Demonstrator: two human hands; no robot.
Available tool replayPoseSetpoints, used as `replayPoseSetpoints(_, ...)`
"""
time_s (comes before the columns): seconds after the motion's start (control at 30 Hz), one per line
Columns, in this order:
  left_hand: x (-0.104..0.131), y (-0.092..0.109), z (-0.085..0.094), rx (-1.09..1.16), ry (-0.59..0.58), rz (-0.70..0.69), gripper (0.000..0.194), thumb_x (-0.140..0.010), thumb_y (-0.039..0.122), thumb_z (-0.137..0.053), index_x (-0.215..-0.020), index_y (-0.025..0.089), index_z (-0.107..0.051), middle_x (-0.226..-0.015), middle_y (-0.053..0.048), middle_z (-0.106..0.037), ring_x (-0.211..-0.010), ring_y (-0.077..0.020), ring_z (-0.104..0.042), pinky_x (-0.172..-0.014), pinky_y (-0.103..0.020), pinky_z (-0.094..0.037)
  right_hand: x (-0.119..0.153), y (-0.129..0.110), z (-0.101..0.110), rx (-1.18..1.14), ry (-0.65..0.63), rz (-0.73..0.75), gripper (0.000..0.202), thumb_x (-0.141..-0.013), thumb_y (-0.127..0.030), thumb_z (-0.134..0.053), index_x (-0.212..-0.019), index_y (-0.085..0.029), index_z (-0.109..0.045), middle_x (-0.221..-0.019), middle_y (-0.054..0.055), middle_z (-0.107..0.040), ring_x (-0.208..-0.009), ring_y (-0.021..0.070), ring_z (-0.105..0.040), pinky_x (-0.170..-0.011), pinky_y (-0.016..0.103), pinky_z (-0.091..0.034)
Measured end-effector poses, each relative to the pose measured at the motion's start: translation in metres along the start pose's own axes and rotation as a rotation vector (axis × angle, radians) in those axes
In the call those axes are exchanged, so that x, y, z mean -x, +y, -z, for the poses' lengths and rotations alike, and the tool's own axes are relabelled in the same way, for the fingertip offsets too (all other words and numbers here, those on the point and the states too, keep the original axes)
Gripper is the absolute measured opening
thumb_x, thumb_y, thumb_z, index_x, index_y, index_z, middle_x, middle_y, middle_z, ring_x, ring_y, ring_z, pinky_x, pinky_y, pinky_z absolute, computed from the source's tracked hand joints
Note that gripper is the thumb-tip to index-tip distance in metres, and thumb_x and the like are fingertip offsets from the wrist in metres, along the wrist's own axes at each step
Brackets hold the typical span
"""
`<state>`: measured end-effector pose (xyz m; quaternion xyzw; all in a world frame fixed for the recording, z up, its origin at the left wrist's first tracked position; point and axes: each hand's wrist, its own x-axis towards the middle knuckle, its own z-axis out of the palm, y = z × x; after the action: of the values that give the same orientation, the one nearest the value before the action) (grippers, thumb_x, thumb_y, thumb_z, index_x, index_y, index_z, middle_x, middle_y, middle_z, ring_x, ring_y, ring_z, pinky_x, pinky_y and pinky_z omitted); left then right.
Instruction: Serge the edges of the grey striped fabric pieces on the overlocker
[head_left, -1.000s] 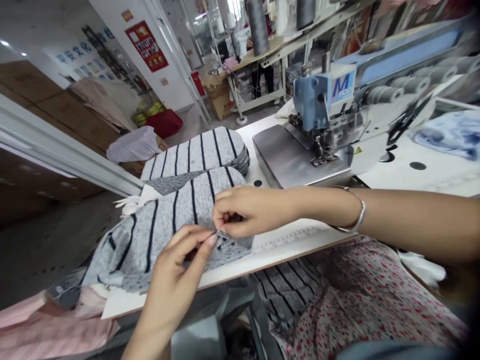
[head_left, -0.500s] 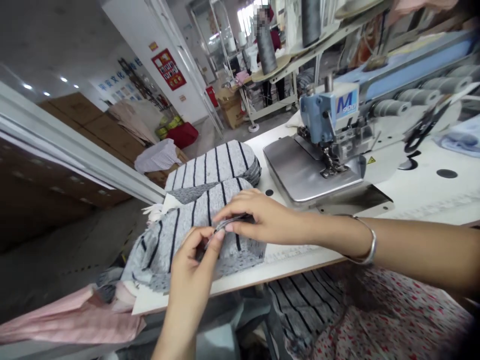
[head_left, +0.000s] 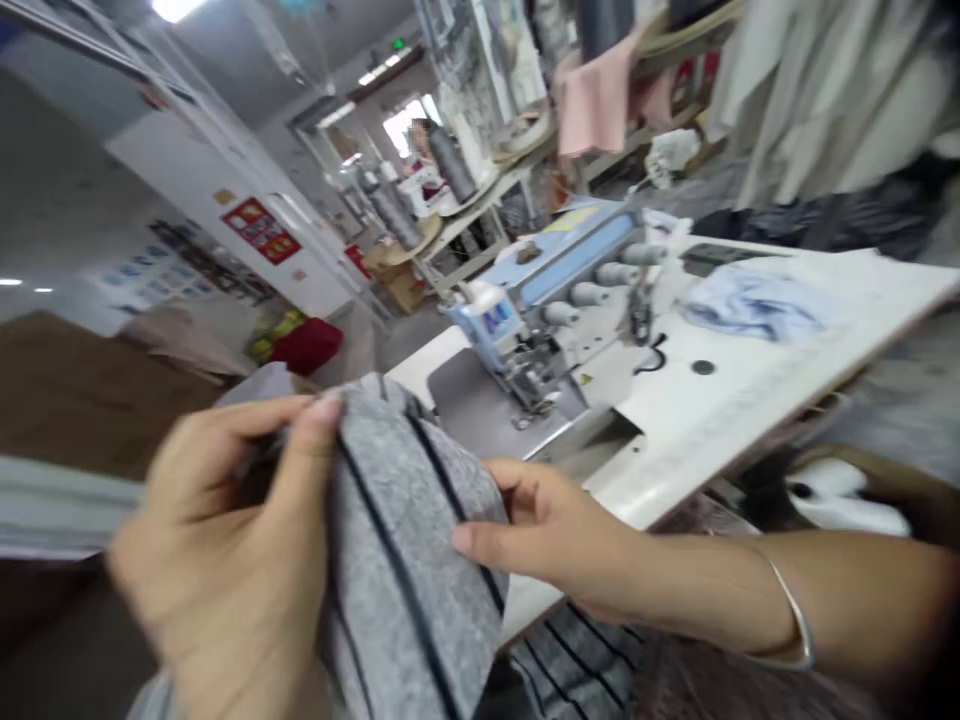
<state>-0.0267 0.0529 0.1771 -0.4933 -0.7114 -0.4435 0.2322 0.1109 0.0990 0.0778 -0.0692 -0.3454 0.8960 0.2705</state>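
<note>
Grey fabric with black stripes [head_left: 420, 560] hangs raised between my two hands, close to the camera. My left hand [head_left: 247, 500] pinches its upper left edge between thumb and fingers. On the fabric's right edge, my right hand [head_left: 532, 520] grips with the thumb on the front side and the fingers partly behind. A silver bangle [head_left: 795, 610] circles the right wrist. Behind the fabric stands a blue and white sewing machine [head_left: 499, 335] with a metal plate. The picture is blurred by motion.
On the white table [head_left: 675, 450] are grey thread cones [head_left: 589, 293], dark scissors [head_left: 640, 310] and a pale blue cloth [head_left: 757, 300]. White cones [head_left: 847, 495] lie below the table edge. Striped fabric [head_left: 577, 660] hangs under it. A person [head_left: 427, 180] is in the background.
Both hands have lifted striped fabric up off the table toward the camera and moved apart. The view has turned to the right, showing more of the table.
</note>
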Motion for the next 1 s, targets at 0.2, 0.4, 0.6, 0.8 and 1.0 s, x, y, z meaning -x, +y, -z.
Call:
replayPoseSetpoints(0.2,0.043,-0.033,-0.108,0.089,-0.538,-0.127,0.028,-0.085,0.048,-0.058,-0.079,0.022,-0.065,-0.079,-0.001,-0.063,-0.076,-0.0179,-0.059,-0.072,-0.031,-0.046,0.042,0.031,0.077,-0.141,0.396,0.014,0.045,-0.058,-0.025,-0.088,-0.093,-0.016,-0.063,-0.090,0.001,-0.067,-0.084,0.0164,-0.061,-0.087,0.032,-0.047)
replayPoseSetpoints(0.4,0.055,-0.027,-0.115,-0.167,-0.515,-0.284,0.020,-0.089,0.038,-0.055,-0.085,0.022,-0.066,-0.084,-0.005,-0.057,-0.085,-0.0246,-0.052,-0.083,-0.042,-0.037,0.034,0.042,0.083,-0.139,0.351,-0.223,0.032,-0.064,-0.028,-0.076,-0.091,-0.015,-0.065,-0.074,-0.001,-0.063,-0.062,0.0117,-0.054,-0.064,0.025,-0.046)
replayPoseSetpoints(0.6,0.095,-0.018,-0.096,-0.228,-0.605,-0.450,0.043,-0.096,0.023,-0.042,-0.138,0.012,-0.048,-0.131,-0.014,-0.055,-0.122,-0.0267,-0.048,-0.101,-0.040,-0.034,0.032,0.048,0.091,0.162,0.178,-0.006,0.019,-0.079,-0.027,-0.059,-0.087,-0.014,-0.070,-0.085,0.003,-0.065,-0.086,0.0179,-0.058,-0.092,0.034,-0.045)
replayPoseSetpoints(0.8,0.114,-0.008,-0.101,-0.220,-0.675,-0.476,0.055,-0.097,0.025,-0.039,-0.150,0.017,-0.030,-0.150,-0.012,-0.040,-0.138,-0.0286,-0.036,-0.112,-0.041,-0.025,0.043,0.046,0.091,0.207,0.206,0.042,0.027,-0.089,-0.031,-0.052,-0.097,-0.014,-0.071,-0.089,0.004,-0.066,-0.092,0.0200,-0.058,-0.094,0.036,-0.046)
replayPoseSetpoints(1.0,0.102,-0.005,-0.108,-0.161,-0.655,-0.394,0.043,-0.098,0.029,-0.037,-0.137,0.013,-0.041,-0.146,-0.017,-0.044,-0.136,-0.0292,-0.041,-0.108,-0.044,-0.034,0.043,0.049,0.084,0.161,0.291,0.029,0.039,-0.084,-0.046,-0.062,-0.106,-0.015,-0.067,-0.087,0.003,-0.064,-0.086,0.0180,-0.058,-0.089,0.034,-0.050)
